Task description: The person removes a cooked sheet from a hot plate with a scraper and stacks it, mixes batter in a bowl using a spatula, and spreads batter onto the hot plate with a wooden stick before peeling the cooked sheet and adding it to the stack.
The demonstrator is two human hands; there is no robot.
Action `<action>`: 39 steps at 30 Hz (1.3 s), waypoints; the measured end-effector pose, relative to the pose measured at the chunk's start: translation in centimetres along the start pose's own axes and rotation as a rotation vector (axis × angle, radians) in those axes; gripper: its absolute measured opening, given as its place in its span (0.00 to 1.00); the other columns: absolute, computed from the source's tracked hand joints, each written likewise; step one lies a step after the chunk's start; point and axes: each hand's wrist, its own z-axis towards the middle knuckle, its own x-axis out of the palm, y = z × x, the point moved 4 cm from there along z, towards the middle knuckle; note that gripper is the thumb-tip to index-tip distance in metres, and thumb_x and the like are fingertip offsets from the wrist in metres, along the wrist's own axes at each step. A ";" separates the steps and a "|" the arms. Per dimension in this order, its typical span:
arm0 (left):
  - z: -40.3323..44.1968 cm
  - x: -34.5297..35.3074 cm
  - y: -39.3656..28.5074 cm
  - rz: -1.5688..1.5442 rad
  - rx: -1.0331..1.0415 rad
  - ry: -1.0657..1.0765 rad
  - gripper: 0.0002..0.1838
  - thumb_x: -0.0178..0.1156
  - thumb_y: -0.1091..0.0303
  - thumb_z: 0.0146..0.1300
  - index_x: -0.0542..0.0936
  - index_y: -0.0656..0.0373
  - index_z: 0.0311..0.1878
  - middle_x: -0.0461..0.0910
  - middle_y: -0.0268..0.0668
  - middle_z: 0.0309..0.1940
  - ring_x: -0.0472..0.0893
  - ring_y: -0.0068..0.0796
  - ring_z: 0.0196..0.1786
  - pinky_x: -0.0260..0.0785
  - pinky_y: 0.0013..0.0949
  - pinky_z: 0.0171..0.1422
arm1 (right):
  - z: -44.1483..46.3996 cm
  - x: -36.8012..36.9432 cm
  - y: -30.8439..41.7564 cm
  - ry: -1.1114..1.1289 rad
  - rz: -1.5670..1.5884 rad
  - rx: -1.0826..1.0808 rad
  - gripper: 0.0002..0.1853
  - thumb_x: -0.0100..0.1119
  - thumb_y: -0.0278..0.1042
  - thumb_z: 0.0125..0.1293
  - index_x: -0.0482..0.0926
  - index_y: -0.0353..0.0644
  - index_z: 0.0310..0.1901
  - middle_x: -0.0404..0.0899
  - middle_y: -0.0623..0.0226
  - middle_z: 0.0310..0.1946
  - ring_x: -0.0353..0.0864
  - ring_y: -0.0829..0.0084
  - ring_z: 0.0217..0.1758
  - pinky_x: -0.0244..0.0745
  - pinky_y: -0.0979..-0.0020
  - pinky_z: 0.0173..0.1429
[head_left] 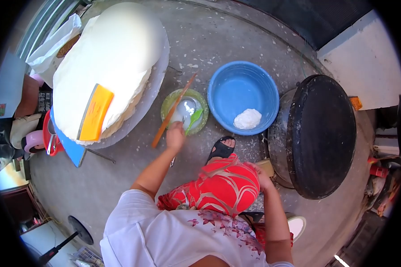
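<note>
Well, this side of the blue basin (243,93), the right hand (262,176) rests by a red-clad knee (240,189), grip unclear to me; beside the basin, the green bowl (168,102) could slop if the wooden stick (177,106) across it gets jolted by the left hand (175,135), grip seemingly clamped on a metal utensil (172,162).

Holding the left hand (176,135) at the near edge of a green bowl (165,106) crossed by a wooden stick (165,125); resting the right hand (262,176) against a red-clad knee (238,182); facing a blue basin (236,91) with a white lump (247,119) inside.
</note>
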 end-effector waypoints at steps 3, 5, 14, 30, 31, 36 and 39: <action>-0.2 -1.9 2.0 0.407 -0.093 -0.317 0.16 0.54 0.69 0.51 0.76 0.62 0.45 0.72 0.44 0.51 0.74 0.40 0.50 0.67 0.40 0.51 | -1.6 0.3 -0.1 -0.029 0.044 0.050 0.18 0.47 0.36 0.67 0.69 0.38 0.56 0.76 0.67 0.46 0.73 0.80 0.47 0.68 0.78 0.52; 0.3 -0.3 7.8 0.439 -0.401 -0.192 0.17 0.55 0.60 0.55 0.78 0.61 0.43 0.76 0.42 0.46 0.75 0.42 0.48 0.65 0.45 0.53 | -2.4 0.9 1.1 -0.043 0.047 0.063 0.17 0.47 0.35 0.67 0.69 0.38 0.55 0.76 0.68 0.46 0.73 0.80 0.46 0.68 0.78 0.51; -0.4 -4.4 1.4 -0.960 -0.451 0.400 0.12 0.63 0.68 0.54 0.78 0.61 0.41 0.78 0.31 0.31 0.74 0.16 0.27 0.67 0.22 0.31 | -2.0 0.8 8.0 -0.235 0.016 -0.243 0.15 0.49 0.36 0.66 0.72 0.38 0.51 0.78 0.66 0.41 0.76 0.78 0.40 0.71 0.76 0.44; 0.7 -3.1 -4.9 0.094 -0.038 -0.177 0.21 0.57 0.58 0.57 0.74 0.63 0.49 0.76 0.47 0.44 0.77 0.41 0.46 0.69 0.38 0.47 | -5.1 2.3 13.4 -0.180 -0.043 -0.269 0.06 0.47 0.24 0.63 0.67 0.40 0.42 0.76 0.67 0.26 0.67 0.83 0.15 0.60 0.80 0.16; 0.0 -2.5 -1.8 0.143 -0.358 0.027 0.21 0.56 0.55 0.57 0.74 0.63 0.47 0.76 0.49 0.45 0.77 0.43 0.48 0.69 0.39 0.48 | -6.3 1.6 11.9 -0.162 0.000 -0.248 0.05 0.46 0.24 0.63 0.67 0.40 0.40 0.76 0.67 0.26 0.66 0.83 0.15 0.59 0.81 0.16; -2.6 4.2 7.8 -0.996 -0.897 0.609 0.12 0.54 0.59 0.58 0.75 0.61 0.33 0.76 0.40 0.27 0.75 0.33 0.31 0.67 0.34 0.34 | -11.6 -0.4 5.7 -0.263 -0.007 -0.127 0.04 0.46 0.30 0.66 0.68 0.41 0.40 0.75 0.69 0.23 0.62 0.85 0.12 0.55 0.83 0.15; -2.0 2.7 8.7 -0.941 -0.721 0.488 0.07 0.54 0.66 0.56 0.75 0.60 0.30 0.70 0.33 0.21 0.70 0.29 0.24 0.63 0.33 0.29 | -14.5 -0.3 4.1 -0.289 0.009 -0.103 0.06 0.45 0.32 0.68 0.70 0.40 0.41 0.75 0.69 0.22 0.61 0.86 0.11 0.54 0.83 0.16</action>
